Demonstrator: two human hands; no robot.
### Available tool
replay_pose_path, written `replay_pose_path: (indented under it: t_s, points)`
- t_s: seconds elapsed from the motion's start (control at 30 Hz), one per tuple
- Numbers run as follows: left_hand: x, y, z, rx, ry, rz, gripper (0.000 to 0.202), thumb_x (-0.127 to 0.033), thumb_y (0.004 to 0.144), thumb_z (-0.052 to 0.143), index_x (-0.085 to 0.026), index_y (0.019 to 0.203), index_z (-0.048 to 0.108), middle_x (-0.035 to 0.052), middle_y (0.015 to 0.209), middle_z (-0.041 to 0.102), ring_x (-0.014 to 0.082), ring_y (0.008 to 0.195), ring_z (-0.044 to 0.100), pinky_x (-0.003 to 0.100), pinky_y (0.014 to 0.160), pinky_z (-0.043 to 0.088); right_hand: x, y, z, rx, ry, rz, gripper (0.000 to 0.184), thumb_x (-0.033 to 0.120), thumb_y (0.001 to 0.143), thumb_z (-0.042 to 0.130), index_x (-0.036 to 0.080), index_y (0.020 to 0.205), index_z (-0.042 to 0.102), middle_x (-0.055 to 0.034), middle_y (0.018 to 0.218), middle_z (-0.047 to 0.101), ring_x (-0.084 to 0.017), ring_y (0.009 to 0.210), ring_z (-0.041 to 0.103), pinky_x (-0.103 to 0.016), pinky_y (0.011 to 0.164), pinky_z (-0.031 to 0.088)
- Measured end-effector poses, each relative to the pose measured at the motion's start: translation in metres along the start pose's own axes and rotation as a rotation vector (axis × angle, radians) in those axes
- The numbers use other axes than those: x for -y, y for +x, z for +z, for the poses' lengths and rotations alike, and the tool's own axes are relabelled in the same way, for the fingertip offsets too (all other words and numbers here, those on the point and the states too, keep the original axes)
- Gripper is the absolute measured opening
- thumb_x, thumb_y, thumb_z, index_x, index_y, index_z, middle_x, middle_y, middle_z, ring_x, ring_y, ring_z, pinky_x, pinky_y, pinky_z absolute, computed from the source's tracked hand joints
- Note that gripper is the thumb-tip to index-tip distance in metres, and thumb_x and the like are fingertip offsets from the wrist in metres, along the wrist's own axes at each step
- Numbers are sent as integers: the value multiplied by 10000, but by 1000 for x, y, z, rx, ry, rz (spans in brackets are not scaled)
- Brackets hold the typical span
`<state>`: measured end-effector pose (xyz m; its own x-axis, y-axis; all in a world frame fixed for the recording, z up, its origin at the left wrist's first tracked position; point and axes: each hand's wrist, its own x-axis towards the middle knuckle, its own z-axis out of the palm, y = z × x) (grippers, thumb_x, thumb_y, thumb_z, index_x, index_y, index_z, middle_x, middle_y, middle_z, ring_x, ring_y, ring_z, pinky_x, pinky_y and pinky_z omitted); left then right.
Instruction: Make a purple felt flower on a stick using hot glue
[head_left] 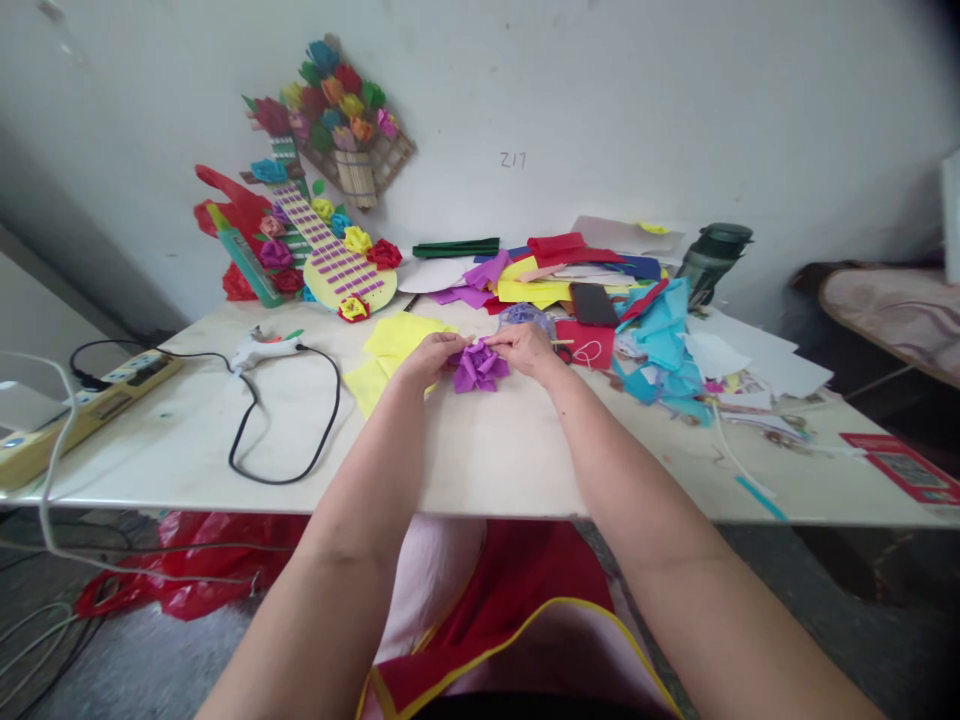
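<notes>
A purple crepe-paper flower (480,370) is held low over the middle of the table, its petals ruffled and pointing toward me. My left hand (433,358) pinches its left side, fingers closed. On the opposite side, my right hand (529,350) grips the upper right edge between thumb and fingers. Yellow crepe paper (382,355) lies just beyond and left of my left hand. Behind my right hand sits a lavender bundle (526,316), partly covered. Scissors with dark handles (564,352) rest beside my right wrist, mostly hidden.
A white glue gun (266,350) with a looped black cord lies left, near a power strip (82,415). Paper guitars decorated with flowers (349,275) lean against the wall. Coloured paper, a phone (592,304), blue crepe scraps (664,340) and a dark bottle (712,262) occupy the back and right.
</notes>
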<state>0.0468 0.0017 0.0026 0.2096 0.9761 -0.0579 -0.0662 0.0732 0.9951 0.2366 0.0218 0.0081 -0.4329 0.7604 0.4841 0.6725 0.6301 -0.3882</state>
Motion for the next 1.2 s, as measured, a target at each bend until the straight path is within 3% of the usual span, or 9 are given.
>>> replay_pose_path:
  t_s: [0.23,0.33,0.47,0.6,0.73,0.9,1.2]
  points:
    - [3,2,-1,-30,17,-23,272,-262,546,825,-137,573,585,-15,476,514,76,441,437,220,459,307,6,-1,-1,18,-79,-6,213,200,807,635,282,936,783,-14,943,772,-179,877,697,-267,733,488]
    - [1,1,1,-24,-15,-13,314,-333,541,834,-131,607,603,-4,506,541,82,456,459,221,462,323,3,-1,0,18,-55,-11,217,187,803,634,263,942,783,-24,963,770,-183,895,697,-270,756,489]
    - [-5,-4,0,28,-75,4,458,-464,568,814,-119,829,666,31,672,632,111,553,551,236,525,404,-2,1,0,-16,-13,1,222,173,796,633,267,928,785,-13,962,770,-178,895,697,-266,754,491]
    - [-10,-8,-5,123,-31,47,618,-294,509,863,-178,1066,621,8,781,655,112,629,592,216,549,398,-3,0,-1,-49,35,13,224,172,788,633,263,922,788,-12,945,772,-177,868,698,-266,742,494]
    - [-11,-10,-2,86,105,130,616,-214,479,860,-174,1039,606,26,874,661,119,691,610,219,588,417,-4,-1,-4,-86,58,31,201,203,785,641,274,898,791,2,901,774,-166,819,695,-257,714,491]
    - [-11,-9,6,35,179,263,489,-250,471,863,-148,886,625,49,903,674,163,813,629,278,723,480,-8,-1,-5,-107,94,43,164,227,768,668,272,865,793,10,866,774,-158,813,694,-250,709,491]
    - [-10,-7,3,5,201,333,410,-257,511,854,-144,846,647,43,845,690,150,768,637,292,745,500,-16,-2,-4,-131,203,60,136,279,741,719,231,844,795,-23,829,770,-166,789,688,-261,726,503]
